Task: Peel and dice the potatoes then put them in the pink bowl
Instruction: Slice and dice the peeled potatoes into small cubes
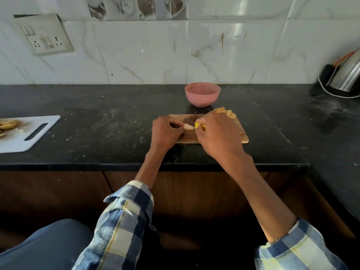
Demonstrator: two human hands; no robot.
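Two hands, left hand (165, 131) pinching potato piece (188, 126), right hand (218, 133) gripping knife (197, 124) beside it

Counter: black stone countertop (97, 123), dusty and flecked with crumbs.
Left edge: white plastic cutting board (29, 137) with a slot handle, brownish peelings (8, 124) on it.
Wall: marbled white tiles (146, 51); switch-and-socket plate (43, 35) at upper left.
Far right: steel electric kettle (345, 75), white cord (335, 94) trailing beside it.
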